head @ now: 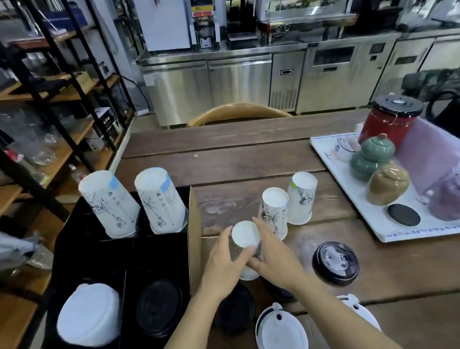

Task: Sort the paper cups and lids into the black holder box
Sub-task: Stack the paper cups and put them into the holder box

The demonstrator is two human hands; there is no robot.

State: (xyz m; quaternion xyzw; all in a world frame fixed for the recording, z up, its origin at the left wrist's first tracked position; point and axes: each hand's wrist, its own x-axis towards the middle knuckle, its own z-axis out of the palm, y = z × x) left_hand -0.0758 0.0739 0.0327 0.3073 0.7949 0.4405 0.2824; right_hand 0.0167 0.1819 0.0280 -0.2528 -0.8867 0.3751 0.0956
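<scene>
An upside-down white paper cup (245, 236) stands on the wooden table next to the black holder box (158, 257). My left hand (224, 263) and my right hand (272, 253) both wrap around it. Two more inverted cups (274, 214) (301, 198) stand just behind. Two cup stacks (110, 204) (159, 200) sit in the box's far compartments; a white lid (89, 315) and a black lid (159, 307) lie in the near ones. Loose on the table are a black lid (335, 263), another black lid (235, 308) under my left forearm, and white lids (281, 331) (359, 310).
A white tray (355, 196) at the right holds a red canister (390, 121), ceramic jars and a black coaster (403, 214). A chair back (237, 112) stands at the table's far edge. Shelving stands to the left and steel counters behind.
</scene>
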